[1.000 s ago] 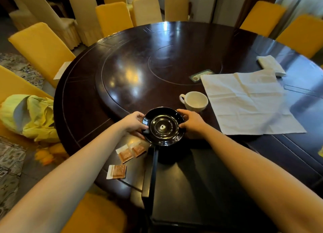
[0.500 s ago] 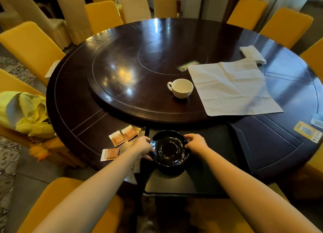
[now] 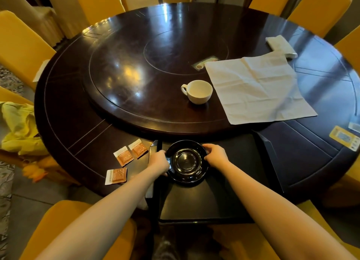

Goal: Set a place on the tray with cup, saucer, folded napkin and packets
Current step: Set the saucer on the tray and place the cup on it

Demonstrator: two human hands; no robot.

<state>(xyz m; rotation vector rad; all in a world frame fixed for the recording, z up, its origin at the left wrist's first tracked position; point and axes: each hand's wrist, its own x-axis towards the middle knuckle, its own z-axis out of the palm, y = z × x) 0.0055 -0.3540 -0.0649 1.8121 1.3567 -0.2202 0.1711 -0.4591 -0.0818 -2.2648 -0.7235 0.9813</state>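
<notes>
A glossy black saucer (image 3: 186,161) sits in the far left part of the dark tray (image 3: 196,203) at the table's near edge. My left hand (image 3: 158,161) grips its left rim and my right hand (image 3: 215,155) grips its right rim. A white cup (image 3: 198,91) stands empty on the raised turntable beyond the tray. An unfolded white napkin (image 3: 259,88) lies flat to the right of the cup. Three orange packets (image 3: 127,158) lie on the table left of the tray.
The round dark table (image 3: 78,123) is ringed by yellow chairs (image 3: 21,51). A folded white cloth (image 3: 280,45) lies far right, a card (image 3: 206,62) sits by the napkin's far corner, and a yellow label (image 3: 343,137) is at the right edge. Yellow fabric (image 3: 19,127) is heaped left.
Both hands carried the saucer back from the turntable's edge toward me and down onto the tray. The view pulled back, showing more of the table.
</notes>
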